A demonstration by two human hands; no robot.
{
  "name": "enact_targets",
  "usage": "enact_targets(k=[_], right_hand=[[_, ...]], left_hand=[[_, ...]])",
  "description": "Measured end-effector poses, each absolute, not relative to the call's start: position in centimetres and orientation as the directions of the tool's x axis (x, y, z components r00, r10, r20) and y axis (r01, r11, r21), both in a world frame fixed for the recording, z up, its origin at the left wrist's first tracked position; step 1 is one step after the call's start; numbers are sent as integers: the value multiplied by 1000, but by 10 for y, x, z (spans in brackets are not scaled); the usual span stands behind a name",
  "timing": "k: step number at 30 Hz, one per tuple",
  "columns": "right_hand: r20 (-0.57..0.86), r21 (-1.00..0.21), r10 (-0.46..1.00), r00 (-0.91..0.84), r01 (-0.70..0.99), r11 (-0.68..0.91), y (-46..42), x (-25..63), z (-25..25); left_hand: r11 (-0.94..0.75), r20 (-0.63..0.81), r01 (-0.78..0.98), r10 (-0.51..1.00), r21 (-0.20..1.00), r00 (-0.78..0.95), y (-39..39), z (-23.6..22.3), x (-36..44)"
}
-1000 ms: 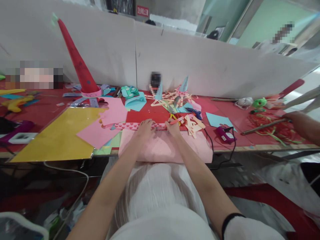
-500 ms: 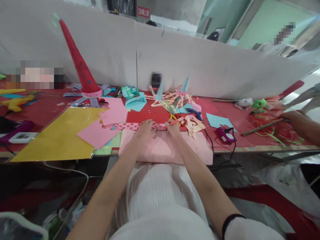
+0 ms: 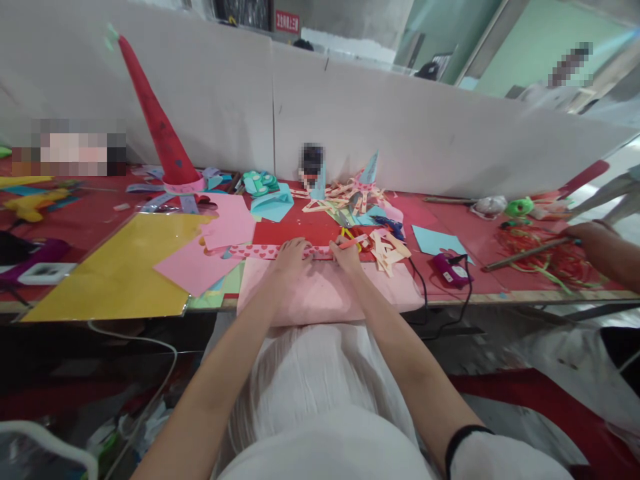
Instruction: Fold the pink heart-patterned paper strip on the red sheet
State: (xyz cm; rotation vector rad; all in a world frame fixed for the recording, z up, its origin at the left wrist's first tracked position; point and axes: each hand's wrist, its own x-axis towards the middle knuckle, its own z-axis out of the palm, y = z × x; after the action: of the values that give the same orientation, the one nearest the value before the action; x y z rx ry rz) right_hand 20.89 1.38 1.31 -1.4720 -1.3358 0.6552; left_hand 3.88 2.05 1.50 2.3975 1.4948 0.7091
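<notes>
A pink paper sheet point(image 3: 325, 293) hangs over the table's front edge in front of me. Along its far edge lies a pink ribbon strip with red hearts point(image 3: 255, 251). My left hand point(image 3: 290, 257) presses flat on the sheet's far edge and the strip, fingers stretched. My right hand point(image 3: 346, 255) sits just to the right at the same edge, fingers curled around an orange-handled tool point(image 3: 350, 243), likely scissors. A red sheet point(image 3: 295, 232) lies just beyond both hands.
A yellow sheet point(image 3: 120, 267) and pink sheets point(image 3: 227, 223) lie to the left, a tall red cone point(image 3: 160, 130) behind them. Paper scraps point(image 3: 387, 250) and a purple glue gun point(image 3: 450, 269) sit to the right. Another person's arm point(image 3: 607, 250) works at the far right. White partitions point(image 3: 400, 127) back the table.
Both hands have stayed at the pink sheet's far edge. The pink sheet's near edge has shifted up slightly towards the table.
</notes>
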Motion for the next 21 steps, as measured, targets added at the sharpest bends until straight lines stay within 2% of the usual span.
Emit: enact_targets(k=[9,21], right_hand=[[217,-914,959,182,383,135,13,210,13],[166,-928,957,237,367,70,17,210,12]], left_hand=[[-448,281,782,891,433,356,22,13,39],[-457,275,788,887,413,371,21,14,38]])
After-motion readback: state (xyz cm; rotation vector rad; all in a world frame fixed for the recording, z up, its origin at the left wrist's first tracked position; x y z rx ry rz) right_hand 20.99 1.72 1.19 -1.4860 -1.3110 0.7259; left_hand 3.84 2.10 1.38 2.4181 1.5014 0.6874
